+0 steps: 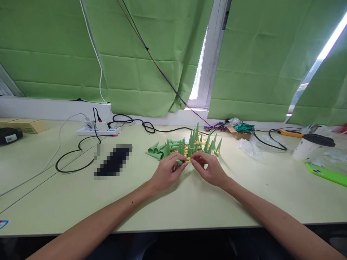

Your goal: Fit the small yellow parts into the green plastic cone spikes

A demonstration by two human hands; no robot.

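My left hand (170,170) is closed, with a green cone (179,163) tucked between its fingers. Opposite it, my right hand (210,168) pinches at a small yellow piece (189,160) that sits between the fingertips of both hands. Its exact shape is too small to tell. Just behind the hands stand several upright green cones (192,142), with more small yellow pieces (199,146) scattered among them. Further green cones (155,149) lie on their sides in a heap to the left, partly hidden by my left hand.
On the pale table (217,206), a pixelated dark object (115,160) lies left. A power strip (99,130) with cables stands behind it. To the right are a small cardboard box (238,132), clear plastic bags (251,147), a lidded cup (313,148) and a bright green phone (326,174).
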